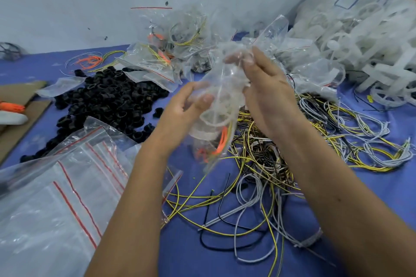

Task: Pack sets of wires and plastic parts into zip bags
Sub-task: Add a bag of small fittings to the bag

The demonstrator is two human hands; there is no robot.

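Both hands hold one clear zip bag (216, 117) up above the blue table. Inside it show a white plastic ring part, orange wires and a yellow wire. My left hand (182, 108) grips the bag's middle from the left, fingers curled round it. My right hand (265, 87) pinches the bag's upper end, fingertips showing through the plastic. Below the bag lies a tangle of loose yellow, grey and black wires (265, 175). A heap of black plastic parts (108, 101) lies to the left.
A stack of unused zip bags with red strips (58, 186) lies at the lower left. Filled bags (171, 51) are piled at the back centre. White plastic ring parts (371, 51) spill from a sack at the right. Brown cardboard (20, 119) sits at the left edge.
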